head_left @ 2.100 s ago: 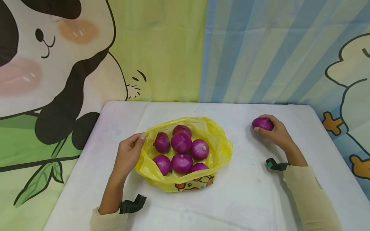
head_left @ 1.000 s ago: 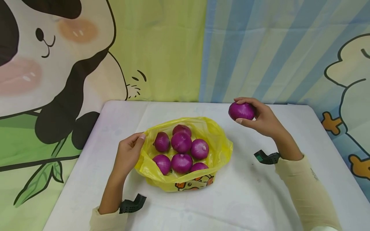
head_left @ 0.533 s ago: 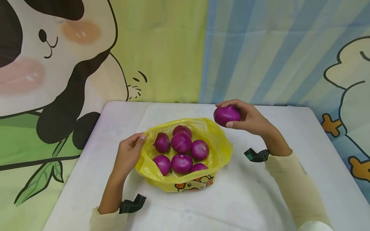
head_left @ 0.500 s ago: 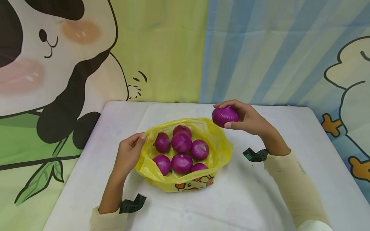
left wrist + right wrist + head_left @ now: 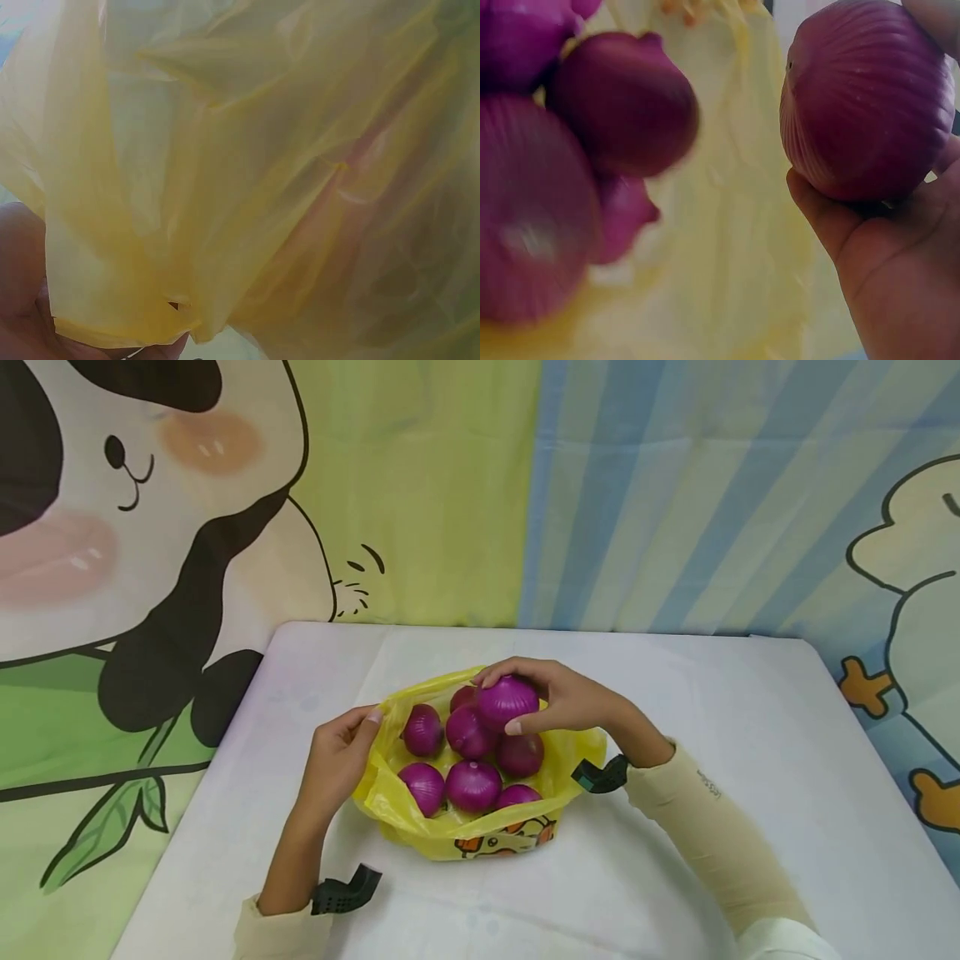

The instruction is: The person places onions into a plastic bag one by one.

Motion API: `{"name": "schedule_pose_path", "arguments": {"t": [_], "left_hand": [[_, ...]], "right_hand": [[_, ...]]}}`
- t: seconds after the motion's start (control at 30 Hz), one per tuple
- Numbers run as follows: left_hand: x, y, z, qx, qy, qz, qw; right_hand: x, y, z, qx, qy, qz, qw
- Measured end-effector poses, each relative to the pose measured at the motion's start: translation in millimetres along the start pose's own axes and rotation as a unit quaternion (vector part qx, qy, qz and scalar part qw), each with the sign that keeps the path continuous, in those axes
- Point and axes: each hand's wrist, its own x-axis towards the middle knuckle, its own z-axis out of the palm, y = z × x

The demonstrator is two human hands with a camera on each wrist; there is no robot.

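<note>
A yellow plastic bag (image 5: 577, 752) stands with its mouth wide, holding several purple onions (image 5: 473, 786). My left hand (image 5: 337, 760) pinches the bag's left rim between thumb and fingers; in the left wrist view the thin yellow plastic (image 5: 225, 187) fills most of the picture. Over the bag's mouth, my right hand (image 5: 570, 697) grips one purple onion (image 5: 508, 702) between thumb and fingers. In the right wrist view that held onion (image 5: 866, 105) sits in the hand, apart from the other onions (image 5: 622, 105) at the left. Part of the pile is hidden behind it in the head view.
The bag rests on a table with a white cloth (image 5: 465, 910). Behind the table hangs a printed curtain (image 5: 435, 510) with a panda at the left. A black wrist device (image 5: 347, 891) is on the left arm, another (image 5: 602, 774) on the right.
My right hand has lifted the onion from the table at the right and carried it leftward, over the bag. My left hand keeps its hold on the rim.
</note>
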Motion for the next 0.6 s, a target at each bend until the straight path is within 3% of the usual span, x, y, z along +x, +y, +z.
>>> {"name": "schedule_pose_path", "arguments": {"t": [0.3, 0.6], "left_hand": [[0.4, 1.8, 2.5, -0.012, -0.003, -0.003, 0.9999], [-0.2, 5.4, 1.8, -0.018, -0.004, -0.006, 0.9998]], "right_hand": [[27.2, 9.6, 29.3, 0.01, -0.047, -0.02, 0.999], [41.8, 11.1, 47.7, -0.002, -0.055, 0.018, 0.998]]}}
